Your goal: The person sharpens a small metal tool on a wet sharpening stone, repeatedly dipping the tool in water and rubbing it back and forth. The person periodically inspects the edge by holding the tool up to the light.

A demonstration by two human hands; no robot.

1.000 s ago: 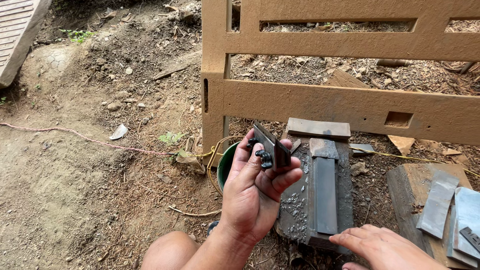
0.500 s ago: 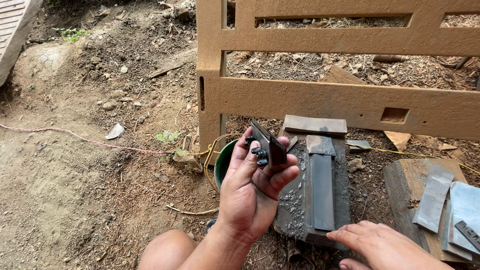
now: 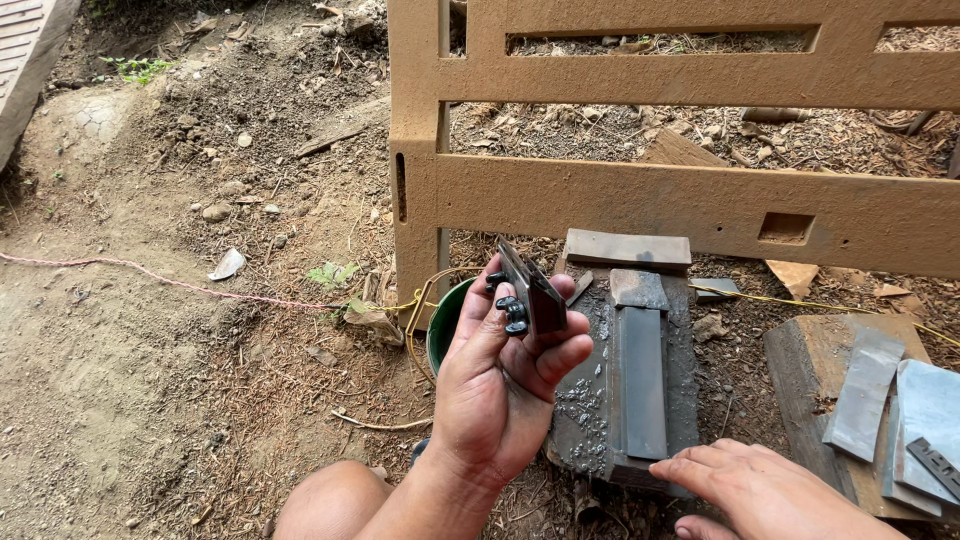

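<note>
I see my left hand [image 3: 500,395] lifted up over the dirt, fingers curled around a small dark metal blade piece [image 3: 533,290] with little black screw knobs on it. The thumb and fingers pinch it from both sides. It sits in the air just above a long grey sharpening stone [image 3: 642,380] that lies on the ground, wet with grey mud.

I think the metal piece is hard and stiff — it will not bend. It looks small but a bit heavy for its size. One edge may be sharp, so the flat sides and the knobs seem the safe spots to hold. Wet mud could make it slippery.

My right hand [image 3: 760,485] lies low by the near end of the stone, fingers spread and flat — holding nothing. A green bucket [image 3: 445,322] peeks out behind my left hand.
</note>
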